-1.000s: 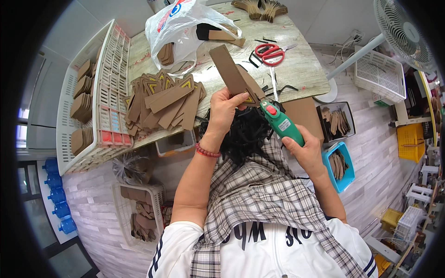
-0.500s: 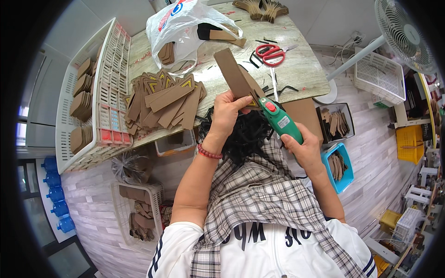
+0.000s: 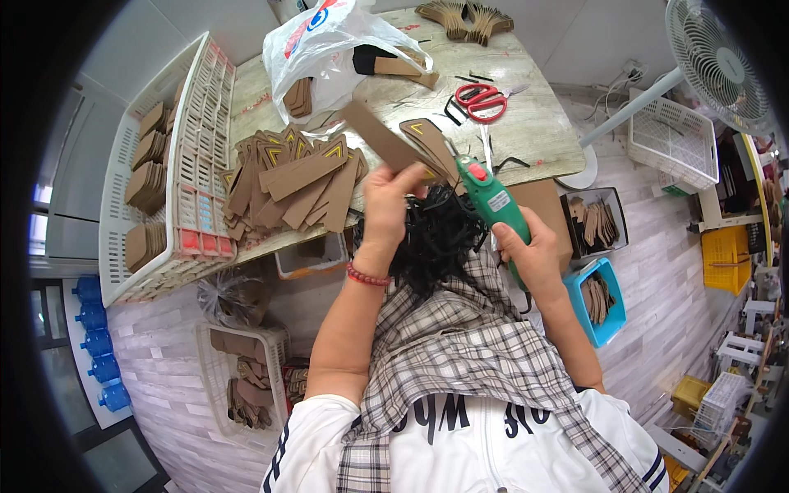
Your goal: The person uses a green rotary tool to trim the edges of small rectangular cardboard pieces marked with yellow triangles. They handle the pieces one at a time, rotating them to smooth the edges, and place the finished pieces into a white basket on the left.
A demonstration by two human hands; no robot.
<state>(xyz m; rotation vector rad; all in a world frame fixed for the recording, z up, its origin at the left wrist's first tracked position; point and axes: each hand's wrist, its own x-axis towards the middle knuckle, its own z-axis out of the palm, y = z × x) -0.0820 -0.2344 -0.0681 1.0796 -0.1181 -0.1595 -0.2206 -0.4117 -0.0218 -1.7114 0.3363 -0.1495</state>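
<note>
My left hand [image 3: 386, 205] pinches a long flat brown strip [image 3: 374, 135], blurred at its far end and slanting up to the left. My right hand [image 3: 532, 251] is wrapped round green electric scissors [image 3: 501, 205] with a red button; their tip points up and away from me, apart from the strip. Between them, at the table's near edge, lie brown pieces with a yellow chevron [image 3: 423, 135]. Black trimmings [image 3: 436, 238] are heaped on the checked apron [image 3: 444, 329] in my lap. Left of my left hand is a pile of brown strips [image 3: 300, 185], some with yellow chevrons.
On the table [image 3: 526, 82] are red-handled scissors [image 3: 481, 100], black scraps, a white plastic bag [image 3: 316, 49] and stacked brown pieces [image 3: 464, 20]. A white crate [image 3: 197, 156] stands at left. A fan [image 3: 723, 66], a blue bin [image 3: 620, 300] and a black box [image 3: 620, 218] are to the right.
My left hand has drawn the strip leftward, away from the electric scissors' tip, and tilted it further left. The chevron pieces behind it now show. My right hand has shifted only slightly.
</note>
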